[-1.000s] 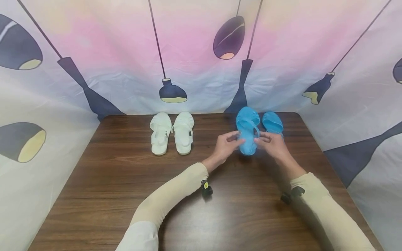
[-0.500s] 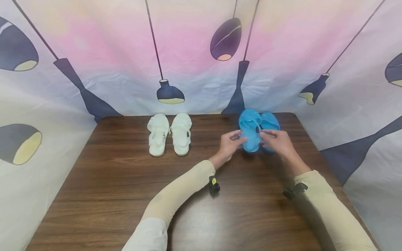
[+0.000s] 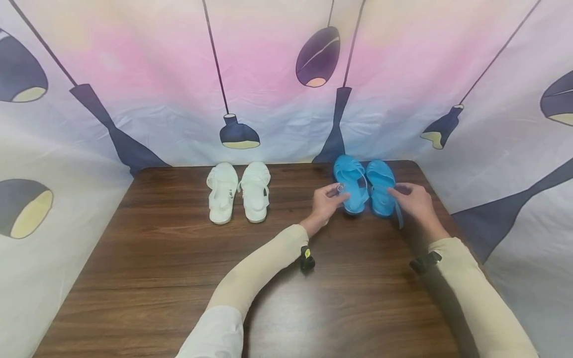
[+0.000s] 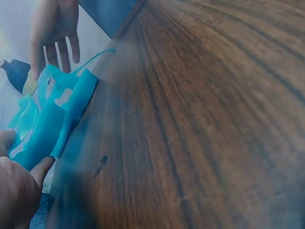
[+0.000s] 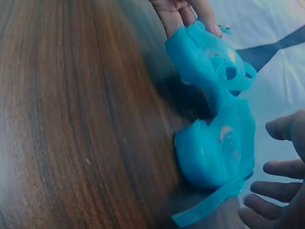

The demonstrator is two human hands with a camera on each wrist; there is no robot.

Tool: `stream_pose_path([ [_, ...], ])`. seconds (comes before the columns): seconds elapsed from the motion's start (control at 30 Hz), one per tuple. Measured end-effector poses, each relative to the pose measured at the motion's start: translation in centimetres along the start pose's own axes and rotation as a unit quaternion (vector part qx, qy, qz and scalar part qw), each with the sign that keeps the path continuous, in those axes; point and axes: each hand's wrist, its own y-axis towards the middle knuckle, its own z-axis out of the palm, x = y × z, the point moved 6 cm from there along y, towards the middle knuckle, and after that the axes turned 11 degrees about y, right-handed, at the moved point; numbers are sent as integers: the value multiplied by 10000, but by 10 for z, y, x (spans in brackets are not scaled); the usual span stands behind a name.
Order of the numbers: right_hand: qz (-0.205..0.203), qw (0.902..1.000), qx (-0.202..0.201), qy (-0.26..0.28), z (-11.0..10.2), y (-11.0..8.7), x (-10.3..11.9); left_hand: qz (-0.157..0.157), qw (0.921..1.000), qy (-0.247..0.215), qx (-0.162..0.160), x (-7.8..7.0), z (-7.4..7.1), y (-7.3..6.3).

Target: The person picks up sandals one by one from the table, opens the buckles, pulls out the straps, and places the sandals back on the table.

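In the head view my left hand [image 3: 326, 203] pinches the left blue sandal [image 3: 355, 198] by its left side near the heel. The left wrist view shows thumb and fingers on the edge of this sandal [image 4: 45, 136]; the right wrist view shows its heel end raised off the table. Beside it stands the other blue sandal [image 3: 380, 196], its loose strap [image 5: 205, 205] hanging out past the heel. My right hand [image 3: 415, 203] is just right of that sandal. Seen from the right wrist, the fingers [image 5: 276, 191] are spread and grip nothing.
A pair of white sandals, the left one [image 3: 222, 196] and the right one [image 3: 255, 196], stands further left on the brown wooden table [image 3: 170, 278]. Behind the table's back edge hangs a cloth [image 3: 277, 99] printed with lamps; cloth also covers both sides.
My right hand has let go of the left blue sandal and moved right, to the other one. The left sandal, still pinched by my left hand, now stands beside its mate, no longer overlapping it.
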Motion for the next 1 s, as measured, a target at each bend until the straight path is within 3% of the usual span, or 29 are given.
stream_pose_path([
  [0.37, 585, 9949, 728, 370, 14, 11, -20, -76, 9997, 182, -111, 3, 4, 5],
  [0.57, 501, 9948, 680, 574, 16, 13, -25, -132, 9996, 228, -90, 6, 6, 7],
  [0.77, 468, 9921, 680, 947, 18, 14, -27, -117, 9960, 868, -197, 6, 2, 8],
  [1.0, 630, 9844, 706, 1485, 17, 17, -35, -141, 9927, 1184, -157, 9, 1, 10],
])
